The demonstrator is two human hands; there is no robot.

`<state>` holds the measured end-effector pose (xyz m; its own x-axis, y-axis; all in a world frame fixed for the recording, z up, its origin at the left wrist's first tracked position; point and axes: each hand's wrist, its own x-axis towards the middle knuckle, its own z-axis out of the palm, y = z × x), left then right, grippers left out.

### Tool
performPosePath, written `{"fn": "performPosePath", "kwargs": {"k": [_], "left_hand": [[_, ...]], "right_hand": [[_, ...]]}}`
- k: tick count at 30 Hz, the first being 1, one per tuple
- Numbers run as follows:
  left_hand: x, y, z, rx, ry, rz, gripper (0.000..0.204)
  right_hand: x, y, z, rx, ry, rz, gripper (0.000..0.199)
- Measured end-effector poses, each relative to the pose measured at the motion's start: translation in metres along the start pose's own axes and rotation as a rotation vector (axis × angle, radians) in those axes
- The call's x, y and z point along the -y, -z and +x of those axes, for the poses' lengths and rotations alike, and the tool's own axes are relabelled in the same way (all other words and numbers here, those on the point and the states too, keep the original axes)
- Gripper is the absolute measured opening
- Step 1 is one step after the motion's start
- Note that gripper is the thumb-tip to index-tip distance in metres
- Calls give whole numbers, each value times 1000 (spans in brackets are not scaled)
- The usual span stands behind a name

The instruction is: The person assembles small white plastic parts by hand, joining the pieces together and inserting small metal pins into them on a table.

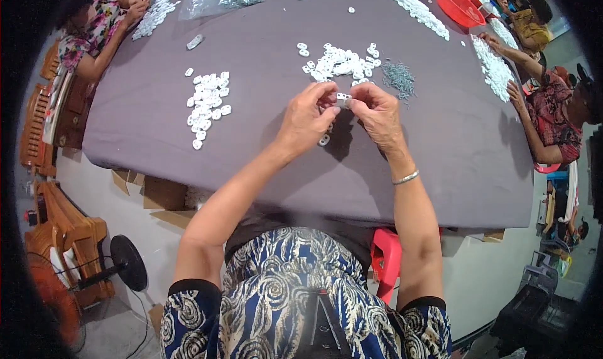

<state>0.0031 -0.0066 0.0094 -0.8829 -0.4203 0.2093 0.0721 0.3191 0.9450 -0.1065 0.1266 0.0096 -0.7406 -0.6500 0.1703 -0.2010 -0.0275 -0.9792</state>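
A small white plastic piece with dark holes [342, 97] is pinched between the fingertips of both hands. My left hand [304, 117] grips it from the left, with the thumb in front. My right hand [380, 115] has thumb and forefinger closed on its right end and wears a silver bangle at the wrist. Just beyond my fingers lies a heap of similar white pieces [339, 62]. A few more pieces [324, 140] show partly under my left hand. Right of the heap is a pile of small grey screw-like pins [399, 78].
A second group of white pieces [207, 101] lies to the left on the grey tablecloth [270, 177]. Farther off are a clear plastic bag [220, 0] and a red basket [458, 6]. Other people work beside their own white heaps [493, 70]. A fan [129, 263] stands lower left.
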Motion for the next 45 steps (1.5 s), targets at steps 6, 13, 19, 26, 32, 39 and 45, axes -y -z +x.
{"fn": "performPosePath", "kwargs": {"k": [6,13,19,26,32,39,45], "left_hand": [[8,-13,1,-114,-97,-51,32],[8,-11,1,-103,-20,-287,30],[8,-8,-1,-39,-11,-373,31],[8,-10,-1,-49,-45,-338,30],[9,-8,2,-25,38,-413,28],[14,-6,2,-27,80,-699,25],[13,-2,1,6,145,-530,12]], "right_hand": [[2,-6,-2,4,-53,19,7],[0,-2,-1,22,14,-76,7],[5,-3,-2,43,53,-87,8],[5,1,-2,117,45,-78,6],[6,1,-2,125,15,-50,7],[8,-5,-5,98,59,-12,7],[9,-7,-6,67,118,-69,9]]}}
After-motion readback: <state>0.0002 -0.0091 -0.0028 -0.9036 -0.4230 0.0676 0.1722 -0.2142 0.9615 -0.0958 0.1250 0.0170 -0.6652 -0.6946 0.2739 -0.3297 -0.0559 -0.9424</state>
